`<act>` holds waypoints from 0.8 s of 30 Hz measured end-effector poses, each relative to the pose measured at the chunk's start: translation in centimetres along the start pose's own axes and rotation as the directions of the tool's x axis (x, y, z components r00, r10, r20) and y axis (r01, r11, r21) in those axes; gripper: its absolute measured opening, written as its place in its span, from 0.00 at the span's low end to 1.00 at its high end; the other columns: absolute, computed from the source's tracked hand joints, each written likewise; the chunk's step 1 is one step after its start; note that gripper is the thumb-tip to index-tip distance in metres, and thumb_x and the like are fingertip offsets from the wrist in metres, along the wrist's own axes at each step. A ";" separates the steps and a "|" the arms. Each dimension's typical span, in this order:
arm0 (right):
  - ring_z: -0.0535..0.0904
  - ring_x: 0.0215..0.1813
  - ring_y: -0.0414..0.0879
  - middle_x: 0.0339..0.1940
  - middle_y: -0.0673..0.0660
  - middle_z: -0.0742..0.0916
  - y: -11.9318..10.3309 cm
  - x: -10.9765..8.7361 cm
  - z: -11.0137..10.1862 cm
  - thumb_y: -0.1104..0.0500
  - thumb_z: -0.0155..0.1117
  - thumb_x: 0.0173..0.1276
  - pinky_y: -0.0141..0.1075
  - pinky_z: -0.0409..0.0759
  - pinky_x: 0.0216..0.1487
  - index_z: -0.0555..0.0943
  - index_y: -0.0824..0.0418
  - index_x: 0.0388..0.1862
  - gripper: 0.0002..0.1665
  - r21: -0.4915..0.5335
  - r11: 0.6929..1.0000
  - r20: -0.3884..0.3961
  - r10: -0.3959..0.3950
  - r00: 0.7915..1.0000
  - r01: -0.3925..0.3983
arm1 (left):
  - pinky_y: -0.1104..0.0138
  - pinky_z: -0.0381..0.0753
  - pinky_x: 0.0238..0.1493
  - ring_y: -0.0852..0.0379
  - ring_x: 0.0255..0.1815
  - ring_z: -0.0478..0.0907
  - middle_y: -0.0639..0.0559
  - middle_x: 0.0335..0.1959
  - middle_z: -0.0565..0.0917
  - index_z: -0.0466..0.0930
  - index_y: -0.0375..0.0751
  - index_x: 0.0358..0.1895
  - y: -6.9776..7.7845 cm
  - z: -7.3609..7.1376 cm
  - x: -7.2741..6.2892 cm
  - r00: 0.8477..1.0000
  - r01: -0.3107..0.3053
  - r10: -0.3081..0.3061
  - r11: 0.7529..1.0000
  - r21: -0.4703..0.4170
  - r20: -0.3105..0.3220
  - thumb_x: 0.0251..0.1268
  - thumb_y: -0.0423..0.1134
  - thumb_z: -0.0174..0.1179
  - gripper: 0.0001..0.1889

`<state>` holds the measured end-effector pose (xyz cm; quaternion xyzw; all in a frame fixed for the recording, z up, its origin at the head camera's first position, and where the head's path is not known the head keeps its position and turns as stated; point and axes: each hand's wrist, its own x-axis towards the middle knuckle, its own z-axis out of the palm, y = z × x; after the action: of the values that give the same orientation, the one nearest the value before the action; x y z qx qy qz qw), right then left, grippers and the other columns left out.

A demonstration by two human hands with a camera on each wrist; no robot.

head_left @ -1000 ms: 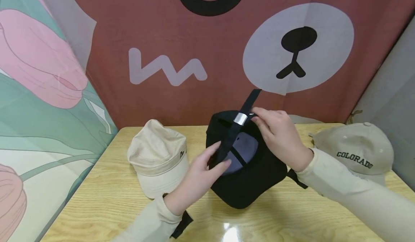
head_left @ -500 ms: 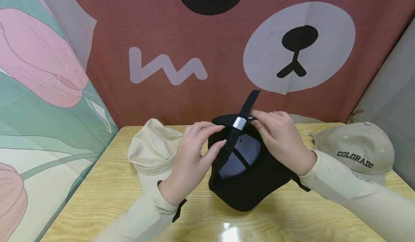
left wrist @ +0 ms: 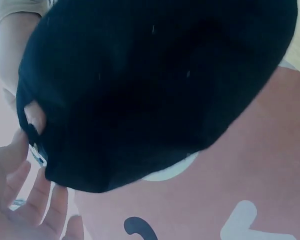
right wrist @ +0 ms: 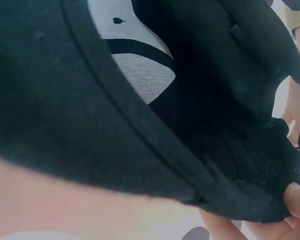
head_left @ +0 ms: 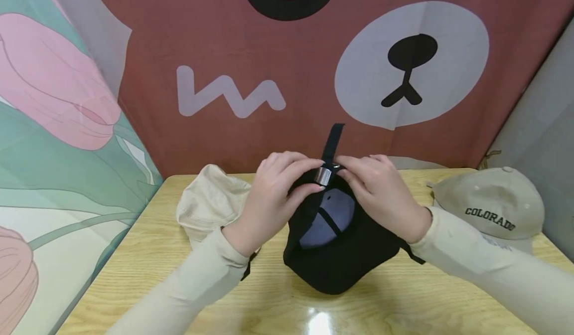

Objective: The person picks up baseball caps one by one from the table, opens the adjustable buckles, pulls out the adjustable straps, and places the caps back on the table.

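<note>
A black cap [head_left: 345, 270] is held between both hands, its opening facing up and showing a grey-blue lining [head_left: 336, 215]. At its back edge, a strap [head_left: 333, 143] runs through a silver buckle [head_left: 323, 176], its loose end pointing up. My left hand [head_left: 273, 200] pinches the buckle between thumb and fingers. My right hand [head_left: 385, 193] pinches the cap's edge just right of the buckle. In the left wrist view, the cap's dark crown [left wrist: 155, 100] covers most of the picture. The right wrist view shows the inside of the cap, with the right thumb [right wrist: 296, 200] at its edge.
Left of the black cap lies a cream cap [head_left: 211, 200], partly behind the left hand. A beige cap marked COLORADO [head_left: 498, 200] sits at the right on the wooden table [head_left: 148, 275]. A reddish bear-print cloth [head_left: 309, 51] hangs behind the table.
My left hand has left the lower strap, moved up, and now pinches the buckle. The buckle and the strap's loose end have shifted slightly left. My right hand keeps its pinch.
</note>
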<state>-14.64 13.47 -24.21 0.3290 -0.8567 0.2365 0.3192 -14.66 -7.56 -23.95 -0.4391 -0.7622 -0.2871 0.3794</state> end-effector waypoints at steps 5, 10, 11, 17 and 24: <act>0.81 0.33 0.51 0.36 0.57 0.88 -0.2 0.1 0.0 0.67 0.61 0.68 0.53 0.71 0.50 0.83 0.65 0.51 0.13 -0.017 1.000 0.029 0.021 0.999 -0.020 | 0.65 0.70 0.40 0.53 0.36 0.72 0.48 0.40 0.80 0.82 0.38 0.43 -0.4 0.0 0.6 0.997 -0.027 0.027 1.000 0.001 0.071 0.55 0.36 0.72 0.14; 0.82 0.33 0.51 0.36 0.57 0.88 -0.3 0.2 0.0 0.65 0.61 0.69 0.54 0.71 0.50 0.84 0.64 0.50 0.12 -0.046 0.999 0.063 0.026 0.998 -0.023 | 0.65 0.70 0.40 0.52 0.36 0.70 0.49 0.38 0.77 0.78 0.38 0.42 -0.5 0.1 1.0 0.986 -0.011 -0.002 0.997 0.077 0.168 0.50 0.41 0.74 0.19; 0.82 0.33 0.51 0.35 0.57 0.88 -0.3 0.2 0.1 0.65 0.61 0.69 0.53 0.71 0.50 0.84 0.64 0.49 0.12 -0.051 0.998 0.068 0.024 0.997 -0.021 | 0.64 0.70 0.40 0.52 0.36 0.70 0.49 0.37 0.76 0.77 0.38 0.42 -0.5 0.1 1.1 0.983 -0.009 -0.008 0.996 0.092 0.185 0.49 0.42 0.74 0.20; 0.80 0.28 0.46 0.28 0.54 0.86 -0.4 0.6 0.4 0.65 0.59 0.70 0.53 0.71 0.47 0.84 0.64 0.43 0.08 -0.051 0.999 0.078 0.018 0.997 -0.014 | 0.64 0.70 0.36 0.52 0.32 0.68 0.48 0.33 0.75 0.74 0.37 0.38 -0.4 0.4 1.2 0.981 -0.044 0.005 0.979 0.199 0.192 0.50 0.42 0.75 0.20; 0.72 0.20 0.41 0.16 0.47 0.76 -0.7 0.8 0.6 0.65 0.57 0.71 0.53 0.73 0.44 0.82 0.62 0.35 0.06 -0.015 0.999 0.093 0.046 0.995 -0.045 | 0.65 0.71 0.31 0.52 0.29 0.70 0.48 0.30 0.75 0.73 0.37 0.36 -0.7 0.7 1.1 0.979 -0.154 0.103 0.937 0.314 0.173 0.54 0.43 0.73 0.19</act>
<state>-14.84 12.35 -23.93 0.3181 -0.8794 0.2226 0.2755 -15.88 -6.86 -23.49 -0.4402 -0.7956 -0.0968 0.4048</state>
